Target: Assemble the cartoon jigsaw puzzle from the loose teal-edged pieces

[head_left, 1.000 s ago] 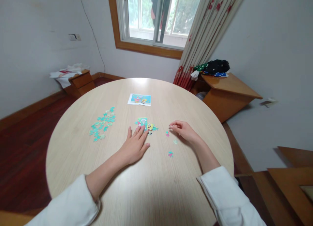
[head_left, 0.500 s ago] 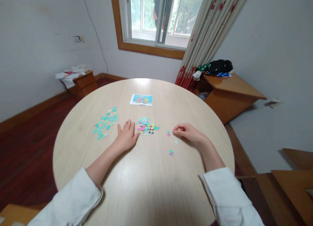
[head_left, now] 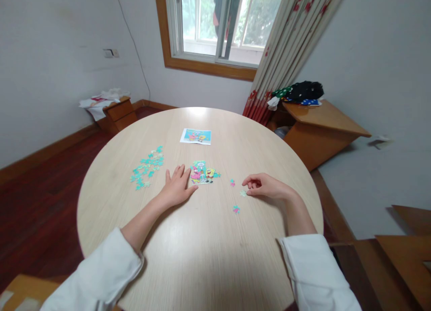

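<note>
We're resting our spread left hand point(head_left: 175, 188) beside the part-joined puzzle point(head_left: 203, 173), holding our right hand point(head_left: 267, 185), fingers parted, by a pale piece point(head_left: 243, 193); a pile point(head_left: 146, 161) is lying unjoined.

Our left hand point(head_left: 175, 186) is palm down, fingers slightly spread, thumb out to the side. Our right hand point(head_left: 264, 185) is half curled, thumb and index fingertips apart. Our left forearm point(head_left: 143, 223) and right forearm point(head_left: 299, 216) slant inward.
</note>
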Available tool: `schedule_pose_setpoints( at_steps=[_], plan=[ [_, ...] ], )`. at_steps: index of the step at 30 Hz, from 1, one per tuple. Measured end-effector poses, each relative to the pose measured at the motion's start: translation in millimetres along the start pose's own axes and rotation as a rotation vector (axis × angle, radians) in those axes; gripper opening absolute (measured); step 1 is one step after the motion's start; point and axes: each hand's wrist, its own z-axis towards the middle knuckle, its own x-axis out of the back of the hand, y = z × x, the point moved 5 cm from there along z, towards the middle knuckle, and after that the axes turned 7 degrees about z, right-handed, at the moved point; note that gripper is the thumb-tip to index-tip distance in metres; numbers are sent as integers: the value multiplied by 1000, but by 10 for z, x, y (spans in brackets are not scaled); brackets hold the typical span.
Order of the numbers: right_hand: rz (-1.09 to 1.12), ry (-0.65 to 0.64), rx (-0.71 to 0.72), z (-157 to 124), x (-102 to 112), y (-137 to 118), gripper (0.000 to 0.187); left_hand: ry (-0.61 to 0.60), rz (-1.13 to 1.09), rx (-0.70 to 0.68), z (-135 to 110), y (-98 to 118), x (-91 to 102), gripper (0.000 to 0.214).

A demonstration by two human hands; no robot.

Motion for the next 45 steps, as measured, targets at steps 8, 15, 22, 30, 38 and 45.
schedule_pose_setpoints(
  at_steps=[8,15,22,30,38,45],
  plan=[
    [-92,11,36,4,-57,-67,37,24,-24,8,7,-9,-12,59],
    [-90,15,59,38,-87,-60,30,51,-21,0,5,-11,-39,56],
    [-82,284,156,137,-150,-142,37,22,-9,4,2,6,-16,57],
    [-252,352,184,198,-209,-152,28,49,-20,-11,2,10,-9,55],
    [-250,343,154,207,-221,-141,24,50,-26,-5,-8,13,5,54],
    [-132,303,172,201,-266,-201,23,97,-152,-71,-21,47,75,46]
  ],
)
